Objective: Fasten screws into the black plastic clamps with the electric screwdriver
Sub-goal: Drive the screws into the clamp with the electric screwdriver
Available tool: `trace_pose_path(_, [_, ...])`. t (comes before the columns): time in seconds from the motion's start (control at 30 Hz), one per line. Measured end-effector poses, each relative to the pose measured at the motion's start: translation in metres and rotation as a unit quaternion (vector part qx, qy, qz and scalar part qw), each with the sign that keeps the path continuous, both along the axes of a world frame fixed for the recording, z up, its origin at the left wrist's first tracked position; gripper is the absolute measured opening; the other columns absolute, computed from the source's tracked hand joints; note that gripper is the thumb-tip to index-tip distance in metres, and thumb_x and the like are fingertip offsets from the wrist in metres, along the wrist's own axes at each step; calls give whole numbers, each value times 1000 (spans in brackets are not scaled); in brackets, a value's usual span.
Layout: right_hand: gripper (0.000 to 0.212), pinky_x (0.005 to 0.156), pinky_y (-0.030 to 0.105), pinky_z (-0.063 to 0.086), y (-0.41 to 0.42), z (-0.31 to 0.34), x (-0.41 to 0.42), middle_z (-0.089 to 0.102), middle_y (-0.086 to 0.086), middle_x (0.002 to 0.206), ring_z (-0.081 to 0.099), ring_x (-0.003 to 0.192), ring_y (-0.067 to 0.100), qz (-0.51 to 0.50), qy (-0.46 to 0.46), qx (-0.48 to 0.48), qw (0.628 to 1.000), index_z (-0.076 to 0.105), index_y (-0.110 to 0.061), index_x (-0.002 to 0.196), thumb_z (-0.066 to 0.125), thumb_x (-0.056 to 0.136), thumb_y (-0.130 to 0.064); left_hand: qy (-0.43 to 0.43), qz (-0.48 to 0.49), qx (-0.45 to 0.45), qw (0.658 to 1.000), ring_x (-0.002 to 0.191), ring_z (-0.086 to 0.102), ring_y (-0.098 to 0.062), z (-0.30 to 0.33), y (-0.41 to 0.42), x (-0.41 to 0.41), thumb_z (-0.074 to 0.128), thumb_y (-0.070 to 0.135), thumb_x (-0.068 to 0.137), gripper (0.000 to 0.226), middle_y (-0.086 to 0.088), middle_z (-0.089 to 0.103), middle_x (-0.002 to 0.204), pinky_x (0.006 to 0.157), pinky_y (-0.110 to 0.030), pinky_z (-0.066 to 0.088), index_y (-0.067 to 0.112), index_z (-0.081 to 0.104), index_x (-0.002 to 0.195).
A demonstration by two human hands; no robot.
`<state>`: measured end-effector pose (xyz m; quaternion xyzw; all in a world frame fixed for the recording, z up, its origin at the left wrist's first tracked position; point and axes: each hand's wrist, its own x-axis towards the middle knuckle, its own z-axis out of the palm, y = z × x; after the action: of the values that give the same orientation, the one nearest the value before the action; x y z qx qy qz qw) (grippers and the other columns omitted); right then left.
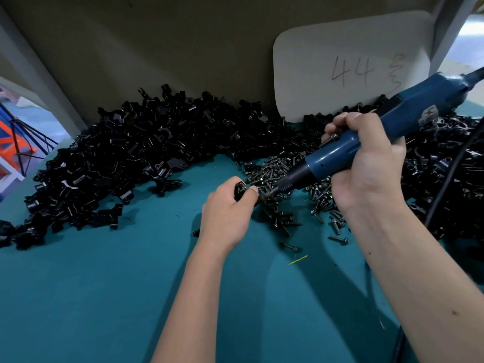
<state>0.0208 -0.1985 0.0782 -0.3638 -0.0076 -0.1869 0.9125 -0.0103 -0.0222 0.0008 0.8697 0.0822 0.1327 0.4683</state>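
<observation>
My left hand (pixel 227 210) grips a black plastic clamp (pixel 238 191) just above the teal table, mostly hidden by my fingers, with a screw head showing at its top. My right hand (pixel 366 158) holds the blue electric screwdriver (pixel 366 134), tilted down to the left. Its bit tip (pixel 263 197) meets the clamp beside my left thumb. A heap of loose dark screws (pixel 282 176) lies right behind the tool's nose. A large pile of black clamps (pixel 125 158) stretches across the back left.
More black clamps (pixel 445 163) are heaped at the right, with the screwdriver's black cable (pixel 445 184) running over them. A pale card marked "44" (pixel 348 72) leans on the brown back wall. The teal table (pixel 104 297) spreads out in front of me.
</observation>
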Motion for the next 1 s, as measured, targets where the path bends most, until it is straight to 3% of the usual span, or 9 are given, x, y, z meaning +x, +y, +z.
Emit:
trace_pose_path(0.47, [30, 70, 33, 54, -3, -2, 2, 63, 6, 75, 62, 68, 19, 8, 5, -1, 1000, 46, -5, 111, 62, 86, 3, -15, 66, 91, 994, 56, 42, -19, -3, -8, -3, 43, 53, 88, 40, 6, 45, 54, 52, -35, 28, 17, 37, 73])
trace_pose_path(0.67, [20, 61, 34, 49, -9, 4, -1, 55, 5, 68, 55, 59, 18, 17, -9, -3, 1000, 45, -9, 91, 60, 82, -1, -24, 47, 102, 993, 58, 42, -24, 0, -12, -5, 43, 53, 91, 41, 4, 43, 56, 53, -37, 26, 19, 34, 69])
trace_pose_path(0.8, [18, 57, 30, 44, -10, 13, -9, 45, 1, 63, 46, 55, 17, 88, -71, -19, 993, 41, -17, 73, 51, 80, -4, -20, 12, 161, 987, 57, 43, -23, 3, -11, -5, 38, 51, 89, 43, 0, 44, 54, 52, -37, 25, 17, 35, 63])
trace_pose_path(1.0, [25, 56, 30, 43, -6, 20, -12, 42, 1, 60, 44, 53, 17, 77, -104, -47, 990, 38, -17, 74, 47, 86, 3, -36, 17, 158, 987, 59, 41, -26, 4, -9, -7, 36, 50, 91, 43, 0, 41, 54, 53, -38, 25, 16, 34, 65])
